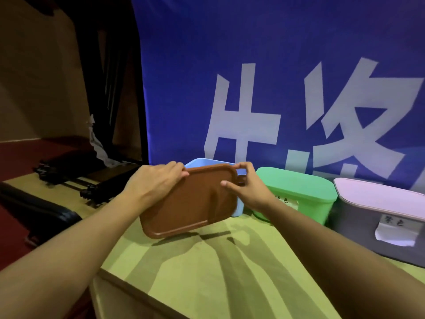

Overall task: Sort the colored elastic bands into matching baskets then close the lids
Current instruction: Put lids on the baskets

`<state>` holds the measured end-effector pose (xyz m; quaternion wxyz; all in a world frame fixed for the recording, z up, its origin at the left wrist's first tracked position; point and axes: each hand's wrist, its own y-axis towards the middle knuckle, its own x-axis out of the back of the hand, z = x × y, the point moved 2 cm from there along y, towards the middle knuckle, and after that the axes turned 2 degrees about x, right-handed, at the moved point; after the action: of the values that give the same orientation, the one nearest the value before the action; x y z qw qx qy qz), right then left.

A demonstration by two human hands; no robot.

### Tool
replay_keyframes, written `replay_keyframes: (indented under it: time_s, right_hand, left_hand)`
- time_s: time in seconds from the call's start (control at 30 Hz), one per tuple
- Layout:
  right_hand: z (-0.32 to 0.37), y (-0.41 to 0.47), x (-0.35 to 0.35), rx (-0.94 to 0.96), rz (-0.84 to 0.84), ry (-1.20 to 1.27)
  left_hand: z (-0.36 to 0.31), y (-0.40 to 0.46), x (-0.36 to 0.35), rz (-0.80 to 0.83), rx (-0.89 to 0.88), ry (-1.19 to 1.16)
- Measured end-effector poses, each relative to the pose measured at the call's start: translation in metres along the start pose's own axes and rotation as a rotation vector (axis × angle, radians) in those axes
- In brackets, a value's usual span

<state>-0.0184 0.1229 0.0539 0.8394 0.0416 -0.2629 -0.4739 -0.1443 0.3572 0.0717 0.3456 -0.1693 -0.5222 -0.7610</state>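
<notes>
We see a smooth, matt brown plastic lid, a matt green plastic basket, a grey basket bearing a paper label, and a blue cloth banner.

Large white Chinese characters printed on the blue banner, cut off and not fully readable, handwritten "紫色" seen on a paper label on the grey basket, a blurred, unreadable label on the green basket

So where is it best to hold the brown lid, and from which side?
Grip the brown lid by its two far corners, one from each side, as the left hand and right hand do. It is flat, wide and tilted, so opposite grips steady it.
</notes>
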Motion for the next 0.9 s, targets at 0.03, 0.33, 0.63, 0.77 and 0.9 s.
replay_keyframes:
  time_s: [0.03,0.33,0.63,0.77,0.9]
  right_hand:
    - [-0.001,0.005,0.002,-0.015,-0.012,0.000]
    - [-0.008,0.061,0.023,-0.111,-0.324,0.265]
    - [-0.028,0.113,0.041,-0.247,-0.468,-0.195]
    - [-0.045,0.128,0.035,-0.297,-0.292,-0.616]
    - [-0.066,0.135,0.031,-0.391,-0.170,-0.767]
  left_hand:
    - [0.001,0.007,-0.003,-0.013,0.015,-0.016]
    - [0.019,0.053,-0.054,0.085,0.919,-0.661]
    - [0.003,0.098,-0.131,0.199,1.015,-0.828]
    - [0.003,0.105,-0.163,0.243,0.997,-0.837]
    - [0.003,0.107,-0.185,0.302,0.970,-0.777]
